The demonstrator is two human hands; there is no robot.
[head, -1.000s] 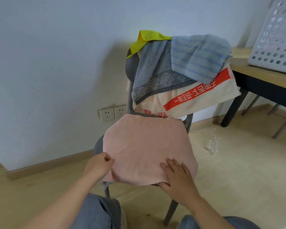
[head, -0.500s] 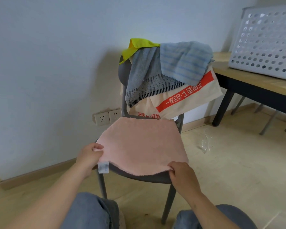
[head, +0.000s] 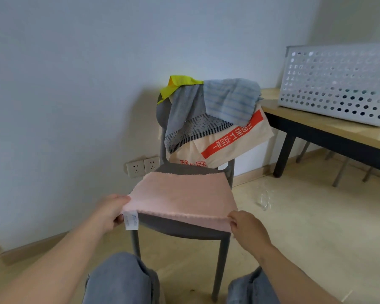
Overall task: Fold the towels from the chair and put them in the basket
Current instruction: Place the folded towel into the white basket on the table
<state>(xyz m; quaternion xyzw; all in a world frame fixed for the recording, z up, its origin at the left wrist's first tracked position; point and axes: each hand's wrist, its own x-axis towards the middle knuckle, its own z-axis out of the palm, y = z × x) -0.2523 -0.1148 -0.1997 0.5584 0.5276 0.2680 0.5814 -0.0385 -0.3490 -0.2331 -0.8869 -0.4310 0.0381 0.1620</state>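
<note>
head view: the only view we have, looking forward and down.
pink towel (head: 182, 194): we see it spread flat across the seat of the grey chair (head: 180, 228), its near edge past the seat front.
left hand (head: 110, 212): we see it pinching the towel's near-left corner, thumb on top, fingers curled under.
right hand (head: 248, 227): pinching the near-right corner, fingers curled over the edge.
white tag (head: 131, 220): hangs from the near-left corner, just beside our left fingers.
chair back: we count four cloths draped there: yellow cloth (head: 176, 84) at top left, grey towel (head: 184, 110) with dark stripes, blue striped towel (head: 230, 99) at top right, and a cream towel (head: 235, 143) with a red band lowest.
basket (head: 338, 84): white, perforated, on the wooden table (head: 338, 132) right of the chair, well apart from both hands. We can't tell what's inside.
wall sockets (head: 143, 166): two, low on the wall behind the chair.
floor: a clear plastic scrap (head: 264, 199) to the right of the chair.
bottom edge: our knees in blue jeans (head: 119, 279).
</note>
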